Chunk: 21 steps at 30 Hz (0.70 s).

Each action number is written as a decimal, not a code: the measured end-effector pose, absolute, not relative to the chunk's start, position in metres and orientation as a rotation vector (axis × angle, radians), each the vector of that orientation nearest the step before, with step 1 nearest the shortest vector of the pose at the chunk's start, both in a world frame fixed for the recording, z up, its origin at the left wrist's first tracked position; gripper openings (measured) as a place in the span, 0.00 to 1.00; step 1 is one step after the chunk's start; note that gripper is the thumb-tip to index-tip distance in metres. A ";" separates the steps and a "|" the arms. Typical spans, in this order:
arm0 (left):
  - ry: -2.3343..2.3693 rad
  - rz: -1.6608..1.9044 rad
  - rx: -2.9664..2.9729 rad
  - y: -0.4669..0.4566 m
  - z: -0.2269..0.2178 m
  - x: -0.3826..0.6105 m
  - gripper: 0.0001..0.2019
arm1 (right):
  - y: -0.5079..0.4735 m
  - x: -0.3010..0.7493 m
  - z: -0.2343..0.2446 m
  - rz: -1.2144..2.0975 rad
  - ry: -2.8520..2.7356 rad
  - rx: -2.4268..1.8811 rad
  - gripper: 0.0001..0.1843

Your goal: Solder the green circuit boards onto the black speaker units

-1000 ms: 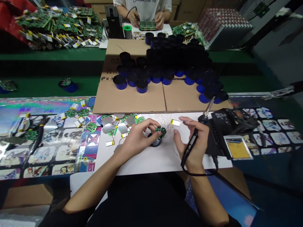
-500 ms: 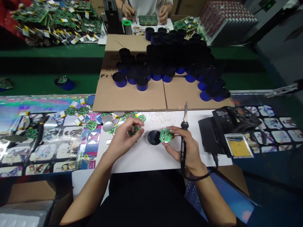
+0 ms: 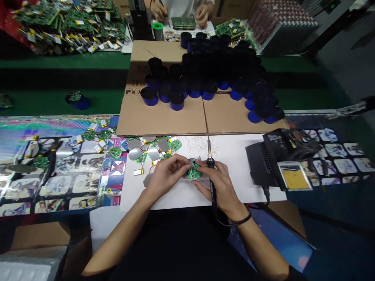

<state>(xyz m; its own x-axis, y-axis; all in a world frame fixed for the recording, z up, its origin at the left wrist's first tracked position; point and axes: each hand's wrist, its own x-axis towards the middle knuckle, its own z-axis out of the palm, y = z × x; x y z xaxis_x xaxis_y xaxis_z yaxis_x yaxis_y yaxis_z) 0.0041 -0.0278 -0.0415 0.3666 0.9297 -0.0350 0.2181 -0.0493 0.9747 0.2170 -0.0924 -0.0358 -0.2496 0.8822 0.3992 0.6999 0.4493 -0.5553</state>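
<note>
Both my hands meet over a small round green circuit board (image 3: 193, 172) on the white sheet (image 3: 240, 183). My left hand (image 3: 166, 175) is closed, its fingertips pinching the board's left edge. My right hand (image 3: 218, 184) grips a black soldering iron (image 3: 210, 168) upright, tip pointing away from me, while its fingers also touch the board. A black round part lies under the board, mostly hidden.
Loose green boards, silver discs and small batteries (image 3: 146, 150) lie left of my hands. A soldering station (image 3: 281, 160) stands at the right. Blue-and-black cups (image 3: 211, 78) crowd a cardboard sheet (image 3: 164, 117) ahead. Another person's hands (image 3: 202, 11) work at the far bench beside piled boards (image 3: 67, 23).
My left hand has come in from the pile to the board. My right hand brought the green board back over the black round part, and both hands now hold it there.
</note>
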 end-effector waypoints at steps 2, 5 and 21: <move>1.048 0.818 1.415 -0.029 -0.042 0.003 0.09 | -0.093 0.216 -0.036 0.358 -2.042 -1.320 0.25; 0.995 0.831 1.249 -0.031 -0.041 0.001 0.13 | -0.092 0.214 -0.039 0.416 -2.041 -1.303 0.27; 1.061 0.817 1.232 -0.029 -0.039 0.001 0.12 | -0.072 0.218 -0.043 0.354 -2.024 -1.123 0.22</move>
